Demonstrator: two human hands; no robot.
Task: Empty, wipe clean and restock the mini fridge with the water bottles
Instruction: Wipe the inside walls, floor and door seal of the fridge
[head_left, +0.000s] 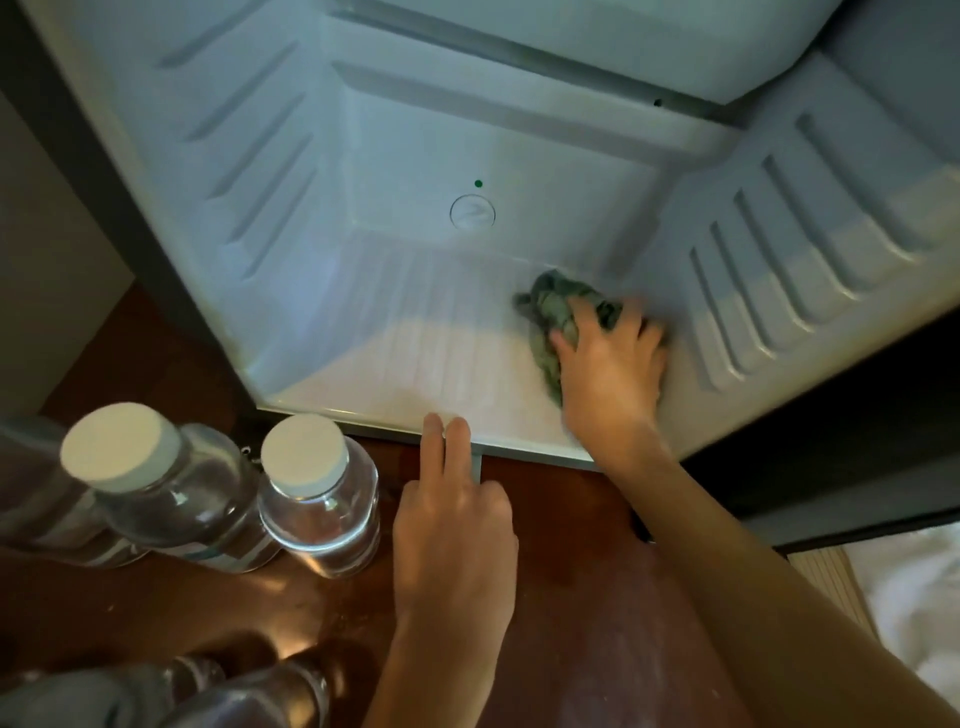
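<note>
Mini fridge (415, 145), cloth (548, 306) under right hand (613, 369)

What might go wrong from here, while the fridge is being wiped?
The water bottles stand on the wooden surface close to the left hand; moving that arm carelessly might knock one over. The right hand holds the cloth bunched up at the right side of the fridge floor, so the left side could be missed.
</note>
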